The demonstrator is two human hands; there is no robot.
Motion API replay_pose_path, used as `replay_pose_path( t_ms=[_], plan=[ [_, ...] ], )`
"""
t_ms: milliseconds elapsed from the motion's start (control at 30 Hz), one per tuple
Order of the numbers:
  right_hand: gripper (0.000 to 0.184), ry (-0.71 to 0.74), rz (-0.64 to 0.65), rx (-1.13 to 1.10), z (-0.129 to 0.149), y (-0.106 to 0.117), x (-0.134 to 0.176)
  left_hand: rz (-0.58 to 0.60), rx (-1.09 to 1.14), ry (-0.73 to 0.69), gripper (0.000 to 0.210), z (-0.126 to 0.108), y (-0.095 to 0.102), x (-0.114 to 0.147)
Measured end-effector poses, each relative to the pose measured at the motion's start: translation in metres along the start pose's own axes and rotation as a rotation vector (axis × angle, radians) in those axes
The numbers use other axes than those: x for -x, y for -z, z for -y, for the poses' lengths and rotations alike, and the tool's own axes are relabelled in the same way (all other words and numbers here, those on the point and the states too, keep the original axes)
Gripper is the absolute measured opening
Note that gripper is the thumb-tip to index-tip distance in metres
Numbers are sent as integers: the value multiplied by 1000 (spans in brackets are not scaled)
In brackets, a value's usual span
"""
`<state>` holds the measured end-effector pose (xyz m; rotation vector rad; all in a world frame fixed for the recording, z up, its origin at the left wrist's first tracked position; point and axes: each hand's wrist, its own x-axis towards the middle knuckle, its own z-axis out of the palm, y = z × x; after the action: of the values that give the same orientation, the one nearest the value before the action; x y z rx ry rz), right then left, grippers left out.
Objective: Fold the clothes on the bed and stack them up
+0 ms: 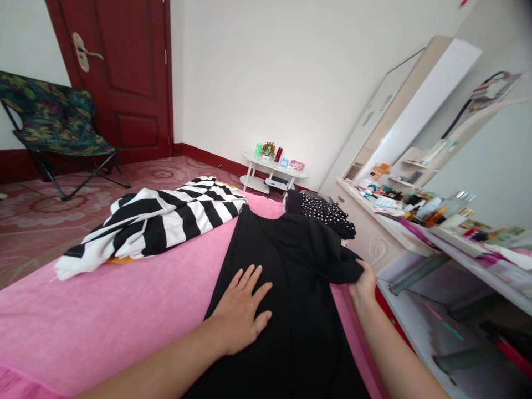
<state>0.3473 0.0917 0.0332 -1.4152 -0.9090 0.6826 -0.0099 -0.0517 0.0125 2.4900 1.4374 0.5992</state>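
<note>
The black garment stretches lengthwise away from the person on the pink bed; the left hand presses flat on its middle, the right hand pinches its right sleeve.

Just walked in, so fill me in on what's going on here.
A person is handling a black garment spread out on a pink cover. The left hand rests flat on it, fingers spread, while the right hand grips what looks like the end of a sleeve at its right side. A black-and-white striped garment lies to the left, and a bunched black piece with white dots lies beyond the sleeve.
</note>
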Motion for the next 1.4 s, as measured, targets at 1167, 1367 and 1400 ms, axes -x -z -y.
replay_pose_path(
  t_ms=[1167, 1367, 1400],
  plan=[
    [48, 294, 549, 920, 24, 100, 225, -272, -229, 64, 61, 23, 33, -21],
    [39, 306, 488, 952, 18, 100, 224, -101, 82, 220, 24, 68, 65, -60],
    [35, 284, 487, 965, 17, 100, 222, -67, 202, 246, 18, 71, 71, -68]
  ],
)
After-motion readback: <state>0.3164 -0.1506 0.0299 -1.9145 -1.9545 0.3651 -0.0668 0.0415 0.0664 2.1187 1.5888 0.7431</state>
